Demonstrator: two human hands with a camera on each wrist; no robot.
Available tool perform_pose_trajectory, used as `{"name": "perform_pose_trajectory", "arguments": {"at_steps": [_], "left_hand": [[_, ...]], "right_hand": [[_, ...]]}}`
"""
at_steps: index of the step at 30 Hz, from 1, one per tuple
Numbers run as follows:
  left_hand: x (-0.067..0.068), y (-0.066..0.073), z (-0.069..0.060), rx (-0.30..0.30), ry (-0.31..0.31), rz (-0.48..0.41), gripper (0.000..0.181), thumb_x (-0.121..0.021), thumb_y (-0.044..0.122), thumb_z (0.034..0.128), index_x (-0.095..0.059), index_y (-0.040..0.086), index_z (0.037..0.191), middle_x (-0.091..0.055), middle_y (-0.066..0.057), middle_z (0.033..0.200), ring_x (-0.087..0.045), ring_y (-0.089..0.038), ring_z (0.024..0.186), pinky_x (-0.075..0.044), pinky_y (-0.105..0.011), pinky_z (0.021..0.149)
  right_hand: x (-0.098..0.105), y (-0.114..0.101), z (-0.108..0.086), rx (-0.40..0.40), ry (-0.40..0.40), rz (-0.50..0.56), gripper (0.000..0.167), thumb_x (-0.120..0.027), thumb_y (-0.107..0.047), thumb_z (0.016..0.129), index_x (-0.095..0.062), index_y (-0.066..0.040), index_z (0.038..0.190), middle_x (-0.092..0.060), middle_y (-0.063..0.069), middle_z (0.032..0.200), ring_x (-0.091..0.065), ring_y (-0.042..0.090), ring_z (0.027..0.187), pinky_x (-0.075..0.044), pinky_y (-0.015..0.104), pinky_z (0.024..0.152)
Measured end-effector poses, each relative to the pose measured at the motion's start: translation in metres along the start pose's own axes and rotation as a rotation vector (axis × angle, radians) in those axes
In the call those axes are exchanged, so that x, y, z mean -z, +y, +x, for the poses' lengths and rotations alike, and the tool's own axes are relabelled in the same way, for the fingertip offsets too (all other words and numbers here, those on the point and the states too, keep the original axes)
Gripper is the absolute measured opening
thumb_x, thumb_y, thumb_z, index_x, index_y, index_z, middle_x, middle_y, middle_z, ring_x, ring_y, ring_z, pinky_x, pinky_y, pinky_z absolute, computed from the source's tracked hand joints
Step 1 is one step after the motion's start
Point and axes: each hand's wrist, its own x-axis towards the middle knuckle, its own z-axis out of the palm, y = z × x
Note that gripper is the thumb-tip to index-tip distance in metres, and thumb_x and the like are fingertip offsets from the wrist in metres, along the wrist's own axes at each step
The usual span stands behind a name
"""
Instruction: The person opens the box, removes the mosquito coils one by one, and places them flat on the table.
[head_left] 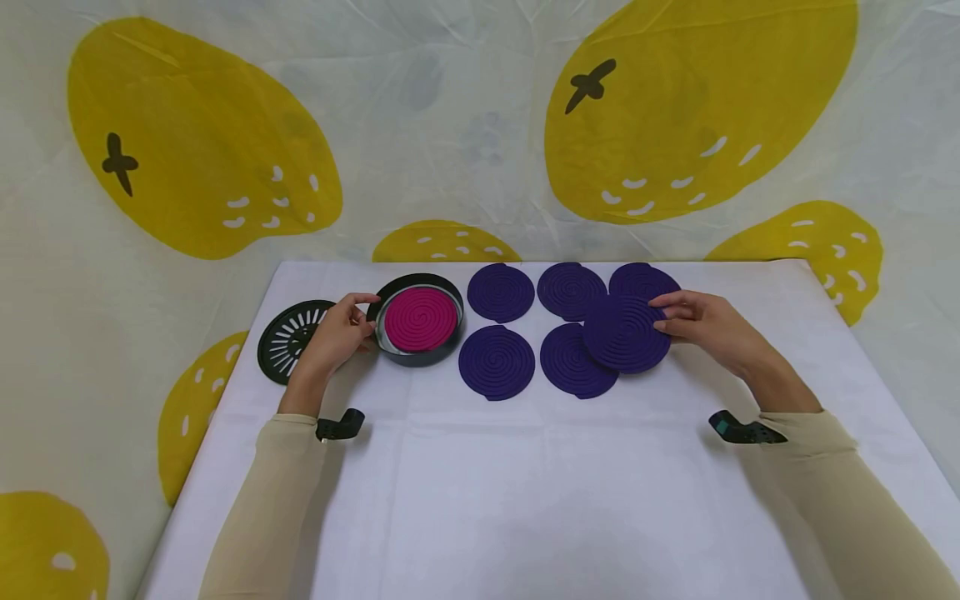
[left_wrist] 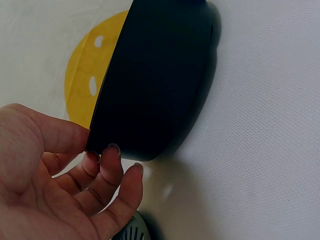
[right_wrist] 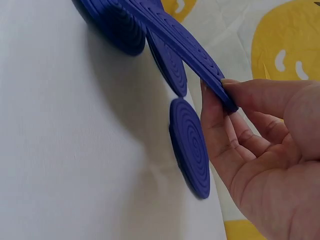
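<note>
My right hand [head_left: 708, 327] pinches the edge of a purple spiral-grooved coaster [head_left: 628, 337] between thumb and fingers. The coaster is tilted and raised, partly covering two like coasters behind and beneath it. At the left, my left hand [head_left: 337, 340] holds the side of a round black holder [head_left: 420, 360], thumb at the rim and fingertips against the lower wall, as the left wrist view shows. Inside the holder lies a pink spiral coaster [head_left: 420, 319]; whatever is under it is hidden. A black slotted lid [head_left: 272, 333] sits partly behind my left hand.
Several purple coasters lie flat in two rows right of the holder, among them a front-left coaster [head_left: 497, 362] and a back-middle coaster [head_left: 572, 290]. The white-covered table [head_left: 540, 492] ends at a fruit-printed cloth [head_left: 450, 125] behind.
</note>
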Motion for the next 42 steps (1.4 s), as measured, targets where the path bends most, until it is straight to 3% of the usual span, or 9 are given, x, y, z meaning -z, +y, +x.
{"name": "perform_pose_trajectory", "arguments": {"at_steps": [15,36,42], "left_hand": [[-0.001,0.0,-0.001,0.019,0.003,-0.005,0.047,-0.056,0.002,0.1007,-0.049,0.011,0.146,-0.042,-0.008,0.092,-0.05,-0.023,0.082,-0.057,-0.04,0.073],[-0.001,0.002,-0.002,0.008,0.005,-0.003,0.047,-0.055,0.001,0.1006,-0.048,0.009,0.146,-0.041,-0.008,0.093,-0.051,-0.024,0.083,-0.056,-0.036,0.07],[-0.001,0.002,-0.002,0.01,-0.002,-0.003,0.048,-0.056,0.001,0.1007,-0.047,0.009,0.147,-0.041,-0.008,0.093,-0.051,-0.023,0.083,-0.056,-0.036,0.071]], "right_hand": [[0.025,0.013,-0.017,-0.007,-0.013,-0.019,0.036,-0.065,0.0,0.097,-0.056,0.003,0.131,-0.071,-0.002,0.098,-0.069,0.006,0.088,-0.058,0.023,0.079],[0.052,0.024,-0.031,-0.136,-0.005,-0.126,0.041,-0.068,-0.011,0.098,-0.054,0.001,0.135,-0.07,-0.004,0.097,-0.067,0.007,0.085,-0.058,0.021,0.078],[0.053,0.025,-0.031,-0.168,-0.036,-0.125,0.041,-0.067,-0.009,0.098,-0.052,-0.001,0.136,-0.071,-0.003,0.096,-0.067,0.009,0.083,-0.058,0.023,0.077]]}}
